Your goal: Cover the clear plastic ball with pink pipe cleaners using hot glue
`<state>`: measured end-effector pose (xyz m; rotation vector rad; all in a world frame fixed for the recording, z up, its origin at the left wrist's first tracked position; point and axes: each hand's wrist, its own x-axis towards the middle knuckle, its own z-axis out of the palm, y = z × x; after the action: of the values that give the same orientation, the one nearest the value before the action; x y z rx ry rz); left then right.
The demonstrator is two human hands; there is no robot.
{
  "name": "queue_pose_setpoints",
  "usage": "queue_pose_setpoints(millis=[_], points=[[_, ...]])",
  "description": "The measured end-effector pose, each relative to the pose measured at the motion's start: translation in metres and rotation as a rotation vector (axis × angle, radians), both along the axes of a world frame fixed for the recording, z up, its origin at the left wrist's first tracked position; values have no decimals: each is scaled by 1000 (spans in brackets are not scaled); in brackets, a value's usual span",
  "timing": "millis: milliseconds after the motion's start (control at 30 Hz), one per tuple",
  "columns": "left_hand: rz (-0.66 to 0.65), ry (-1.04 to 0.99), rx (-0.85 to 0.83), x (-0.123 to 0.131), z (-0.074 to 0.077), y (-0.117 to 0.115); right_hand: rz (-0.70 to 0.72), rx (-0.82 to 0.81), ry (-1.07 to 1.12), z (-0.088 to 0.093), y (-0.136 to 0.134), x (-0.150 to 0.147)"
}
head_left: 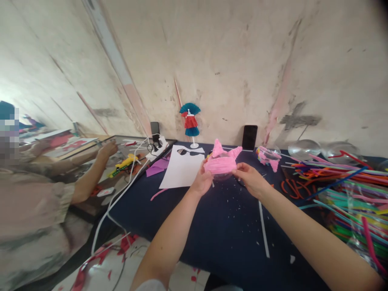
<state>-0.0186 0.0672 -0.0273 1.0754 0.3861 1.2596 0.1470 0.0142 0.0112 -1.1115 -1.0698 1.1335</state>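
Between my two hands is a pink fuzzy craft piece (221, 165) with two pointed, ear-like tips, seemingly bent from pipe cleaners, with something clear and rounded under it. My left hand (202, 180) grips its left edge. Fingers of my right hand (247, 176) pinch its right edge. Behind and left of the piece, sunglasses (190, 152) lie on a white sheet of paper (178, 171). A similar pink piece on a clear ball (269, 157) sits farther right.
Many coloured pipe cleaners (351, 202) are heaped at the right, near clear domes (304, 149). A phone (249, 137) and a small paper-dressed figure (191, 123) stand by the wall. A white strip (263, 229) and scraps lie on the dark cloth. At left, a co-worker's arm (91, 169) reaches near a yellow glue gun (125, 163).
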Motion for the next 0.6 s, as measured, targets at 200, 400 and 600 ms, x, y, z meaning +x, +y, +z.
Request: queue_pose_setpoints(millis=[200,400,600], points=[[-3,51,114,-12,0,5,45,14,-31,-9,-3,9],[45,166,221,-17,-1,8,55,-39,30,-7,-12,10],[12,321,250,-20,1,7,6,-43,-58,-6,-18,15]])
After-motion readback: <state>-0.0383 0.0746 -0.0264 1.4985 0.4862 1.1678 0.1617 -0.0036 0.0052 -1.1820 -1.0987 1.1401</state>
